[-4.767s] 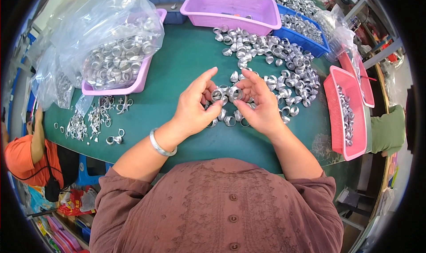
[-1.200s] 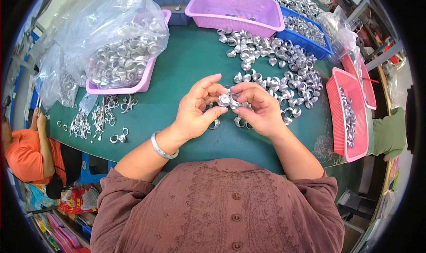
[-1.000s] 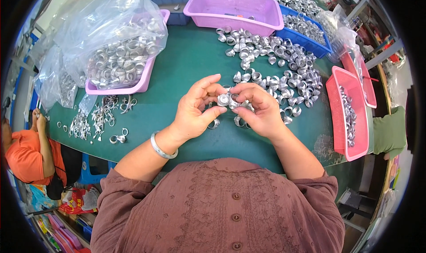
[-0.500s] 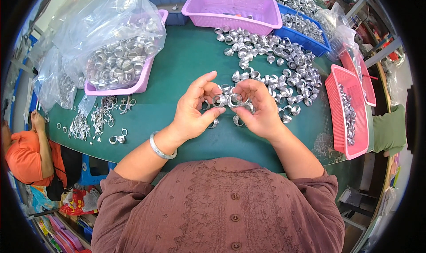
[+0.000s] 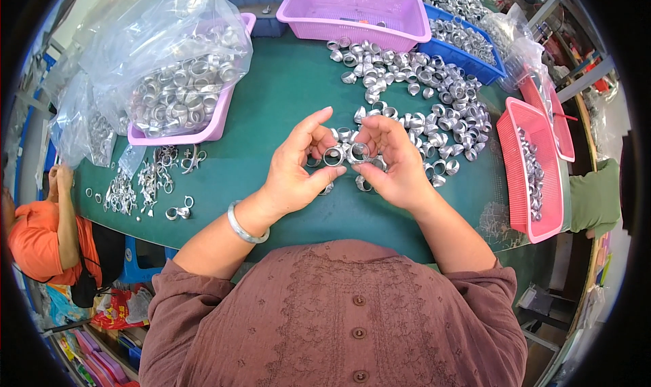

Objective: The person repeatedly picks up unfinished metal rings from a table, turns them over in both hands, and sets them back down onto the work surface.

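Above the near side of the green table, my two hands face each other. Pinched between thumb and fingers, a silver metal ring is in my left hand, its round opening turned toward me. My right hand grips a second silver ring the same way. The two rings are side by side, seemingly touching. Just behind and below my fingertips lie a few more rings, partly hidden by the hands. A spread of loose silver rings covers the table beyond my right hand.
A pink-purple basket of rings under clear plastic stands left, small metal pieces before it. Behind are a purple basket and blue tray; a pink basket is right. A person in orange sits left.
My hands stay almost in place, with the two rings shifted only slightly. At the left, the other person's hands have risen toward the table edge.
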### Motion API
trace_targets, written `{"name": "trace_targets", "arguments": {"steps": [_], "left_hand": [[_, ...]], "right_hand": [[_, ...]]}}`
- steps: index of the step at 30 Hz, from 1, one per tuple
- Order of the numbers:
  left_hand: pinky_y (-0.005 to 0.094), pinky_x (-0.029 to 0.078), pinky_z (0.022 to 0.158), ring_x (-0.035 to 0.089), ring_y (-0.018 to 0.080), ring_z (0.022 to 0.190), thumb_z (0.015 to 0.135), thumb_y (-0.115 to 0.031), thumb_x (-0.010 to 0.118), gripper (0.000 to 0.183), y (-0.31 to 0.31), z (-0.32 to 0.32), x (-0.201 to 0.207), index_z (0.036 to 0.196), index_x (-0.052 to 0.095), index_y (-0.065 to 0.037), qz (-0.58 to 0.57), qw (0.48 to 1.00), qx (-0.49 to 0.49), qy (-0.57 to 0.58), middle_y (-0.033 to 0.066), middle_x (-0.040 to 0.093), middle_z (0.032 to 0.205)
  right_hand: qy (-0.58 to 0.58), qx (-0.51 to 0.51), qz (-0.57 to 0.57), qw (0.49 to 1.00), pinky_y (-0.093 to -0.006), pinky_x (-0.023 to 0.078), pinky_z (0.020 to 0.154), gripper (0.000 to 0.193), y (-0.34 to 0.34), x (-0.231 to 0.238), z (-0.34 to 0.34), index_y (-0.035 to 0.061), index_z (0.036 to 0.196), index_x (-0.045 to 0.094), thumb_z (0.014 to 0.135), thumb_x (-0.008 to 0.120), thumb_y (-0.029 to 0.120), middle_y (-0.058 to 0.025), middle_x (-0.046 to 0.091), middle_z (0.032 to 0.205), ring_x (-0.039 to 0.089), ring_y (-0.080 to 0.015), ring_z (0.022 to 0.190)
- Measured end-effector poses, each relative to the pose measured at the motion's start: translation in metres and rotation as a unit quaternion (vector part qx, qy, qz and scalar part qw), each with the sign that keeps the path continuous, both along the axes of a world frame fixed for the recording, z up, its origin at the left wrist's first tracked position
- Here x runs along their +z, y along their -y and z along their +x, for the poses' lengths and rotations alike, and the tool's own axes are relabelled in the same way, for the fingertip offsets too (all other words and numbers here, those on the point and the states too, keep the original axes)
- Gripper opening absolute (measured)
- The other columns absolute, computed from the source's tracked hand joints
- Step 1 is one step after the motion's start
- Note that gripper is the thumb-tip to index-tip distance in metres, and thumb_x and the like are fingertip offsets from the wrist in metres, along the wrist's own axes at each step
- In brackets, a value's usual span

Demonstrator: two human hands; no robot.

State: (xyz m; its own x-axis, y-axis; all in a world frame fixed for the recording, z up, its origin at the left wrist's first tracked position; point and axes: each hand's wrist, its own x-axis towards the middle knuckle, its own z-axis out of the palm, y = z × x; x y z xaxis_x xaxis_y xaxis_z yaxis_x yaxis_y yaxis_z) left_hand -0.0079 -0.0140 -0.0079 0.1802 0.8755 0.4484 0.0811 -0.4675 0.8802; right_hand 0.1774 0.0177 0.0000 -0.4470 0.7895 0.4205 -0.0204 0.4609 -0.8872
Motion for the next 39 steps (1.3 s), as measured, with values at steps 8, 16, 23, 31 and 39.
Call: {"name": "trace_targets", "arguments": {"steps": [8,16,23,31,39], "left_hand": [[0.0234,0.039,0.07,0.046,0.0099,0.079,0.065,0.003,0.069,0.079,-0.001,-0.003,0.002,0.133,0.03,-0.005,0.004,0.999,0.019,-0.037,0.0031,0.048,0.089],[0.023,0.042,0.064,0.049,0.0104,0.074,0.068,-0.007,0.071,0.044,0.003,0.001,0.008,0.11,0.057,-0.003,-0.02,0.998,0.018,-0.065,0.0028,0.05,0.086],[0.0218,0.044,0.06,0.051,0.0087,0.072,0.075,-0.004,0.066,0.028,0.005,0.001,0.0,0.101,0.058,-0.001,-0.068,0.997,-0.022,-0.042,0.0036,0.046,0.088],[0.02,0.042,0.06,0.05,0.0061,0.074,0.085,-0.012,0.058,0.023,0.006,0.005,0.0,0.104,0.053,-0.001,-0.285,0.936,-0.15,0.14,0.0003,0.051,0.089],[0.0183,0.039,0.058,0.048,0.0038,0.069,0.087,-0.014,0.056,0.022,0.004,-0.003,0.004,0.106,0.054,-0.003,-0.287,0.938,-0.134,0.143,-0.0019,0.055,0.085]], "right_hand": [[0.028,0.002,-0.01,1.0,-0.0244,0.043,0.069,0.052,-0.002,-0.001,0.001,0.0037,0.112,0.046,0.066,0.067,-0.005,-0.0054,0.053,0.093,0.05,-0.0121,0.078],[-0.016,0.045,-0.054,0.997,-0.0262,0.044,0.071,0.042,0.0,-0.005,0.004,0.0024,0.109,0.048,0.071,0.062,-0.005,-0.0064,0.052,0.096,0.054,-0.014,0.086],[-0.039,0.059,-0.042,0.997,-0.0259,0.044,0.07,0.039,0.002,0.004,0.002,0.0032,0.108,0.048,0.072,0.061,-0.006,-0.0058,0.053,0.097,0.054,-0.0131,0.085],[-0.021,0.053,-0.027,0.998,-0.0252,0.044,0.065,0.038,0.0,0.001,0.006,0.0038,0.106,0.053,0.07,0.063,-0.004,-0.0055,0.055,0.098,0.053,-0.0129,0.08],[0.089,0.129,-0.005,0.988,-0.0263,0.044,0.065,0.045,-0.023,0.029,0.0,0.0053,0.109,0.054,0.067,0.069,0.001,-0.0052,0.056,0.1,0.054,-0.0138,0.08]]}}
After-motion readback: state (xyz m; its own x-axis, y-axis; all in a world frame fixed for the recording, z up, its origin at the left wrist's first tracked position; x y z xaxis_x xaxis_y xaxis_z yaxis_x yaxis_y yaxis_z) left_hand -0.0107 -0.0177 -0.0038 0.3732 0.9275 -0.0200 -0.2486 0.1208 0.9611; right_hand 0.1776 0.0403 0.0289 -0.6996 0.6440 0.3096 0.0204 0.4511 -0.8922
